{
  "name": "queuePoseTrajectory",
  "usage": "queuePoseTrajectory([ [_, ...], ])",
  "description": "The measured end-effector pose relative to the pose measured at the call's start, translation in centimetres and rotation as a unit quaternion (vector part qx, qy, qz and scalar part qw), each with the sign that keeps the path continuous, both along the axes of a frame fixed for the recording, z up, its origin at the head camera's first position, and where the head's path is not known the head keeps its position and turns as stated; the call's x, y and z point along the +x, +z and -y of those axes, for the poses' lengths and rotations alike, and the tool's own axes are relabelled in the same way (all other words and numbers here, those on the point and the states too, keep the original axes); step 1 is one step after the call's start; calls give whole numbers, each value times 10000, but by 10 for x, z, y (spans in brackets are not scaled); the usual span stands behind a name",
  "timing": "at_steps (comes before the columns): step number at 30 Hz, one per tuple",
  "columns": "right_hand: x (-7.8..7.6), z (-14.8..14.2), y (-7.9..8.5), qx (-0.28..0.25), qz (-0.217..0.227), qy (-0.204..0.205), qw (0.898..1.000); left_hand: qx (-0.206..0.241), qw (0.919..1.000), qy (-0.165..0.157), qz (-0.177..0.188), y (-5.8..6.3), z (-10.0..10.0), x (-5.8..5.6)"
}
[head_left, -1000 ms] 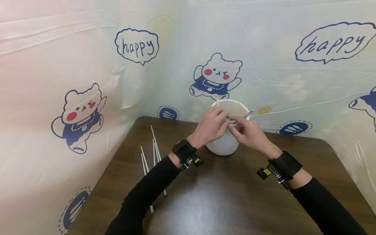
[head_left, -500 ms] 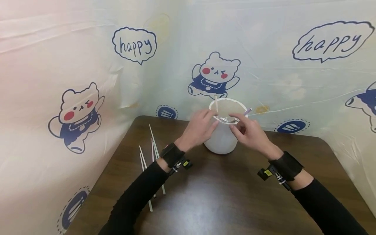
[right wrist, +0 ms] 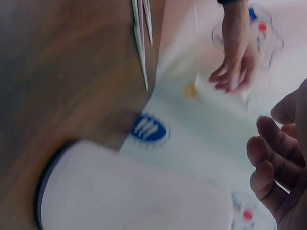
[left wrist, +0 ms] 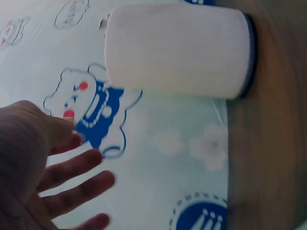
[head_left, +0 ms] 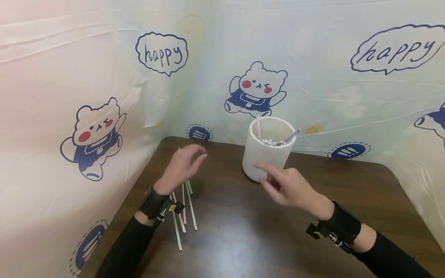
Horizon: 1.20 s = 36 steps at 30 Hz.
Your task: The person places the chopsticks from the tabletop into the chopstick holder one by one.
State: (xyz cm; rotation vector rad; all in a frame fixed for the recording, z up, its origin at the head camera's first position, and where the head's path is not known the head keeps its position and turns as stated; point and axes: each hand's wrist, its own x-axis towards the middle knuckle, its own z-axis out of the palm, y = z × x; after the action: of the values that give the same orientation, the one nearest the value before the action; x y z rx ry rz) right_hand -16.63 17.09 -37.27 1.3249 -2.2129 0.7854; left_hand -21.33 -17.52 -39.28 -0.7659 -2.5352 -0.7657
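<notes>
A white bin (head_left: 267,154) stands near the back of the table. Inside it, small white and silvery pieces (head_left: 271,142) show below the rim, along with a pale stick (head_left: 258,127) and a purple stick (head_left: 293,135) leaning out. My left hand (head_left: 184,166) is over the far ends of several thin pale sticks (head_left: 190,206) lying on the table's left side. Its fingers bend loosely around nothing. In front of the bin is my right hand (head_left: 290,189), holding nothing, index finger extended; in the right wrist view its fingers (right wrist: 268,148) are loosely bent.
The dark wooden table (head_left: 236,239) fills the lower part of the head view. A pale printed cloth (head_left: 208,88) hangs behind it and along the left side. Both wrists wear black bands with small cameras.
Both hands have parted from above the bin's rim. The left moved left over the sticks; the right came down in front of the bin. The pieces inside the bin are now exposed.
</notes>
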Motion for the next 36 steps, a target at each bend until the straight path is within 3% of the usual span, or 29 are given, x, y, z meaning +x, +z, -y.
queuePoseTrajectory([
  [4,23,12,-6,229,33,370,9990,-1068,9906,-419,745,-13,14,16],
  [7,35,19,-12,392,39,535,9978,-1810,9790,-527,780,-25,21,21],
  [10,42,24,-17,559,-19,627,9965,-2226,9725,-234,638,-39,27,19],
  [16,53,25,-31,757,111,784,9940,-2663,9601,141,844,-69,37,8],
  [21,64,24,-49,894,190,985,9909,-2634,9612,125,811,-85,35,5],
  [25,73,23,-68,1171,426,1189,9851,-2648,9628,99,527,-89,28,6],
  [27,77,23,-75,1288,546,1227,9825,-2780,9598,40,389,-90,25,6],
  [36,78,21,-84,1376,847,1055,9812,-3644,9302,-442,-72,-93,14,3],
])
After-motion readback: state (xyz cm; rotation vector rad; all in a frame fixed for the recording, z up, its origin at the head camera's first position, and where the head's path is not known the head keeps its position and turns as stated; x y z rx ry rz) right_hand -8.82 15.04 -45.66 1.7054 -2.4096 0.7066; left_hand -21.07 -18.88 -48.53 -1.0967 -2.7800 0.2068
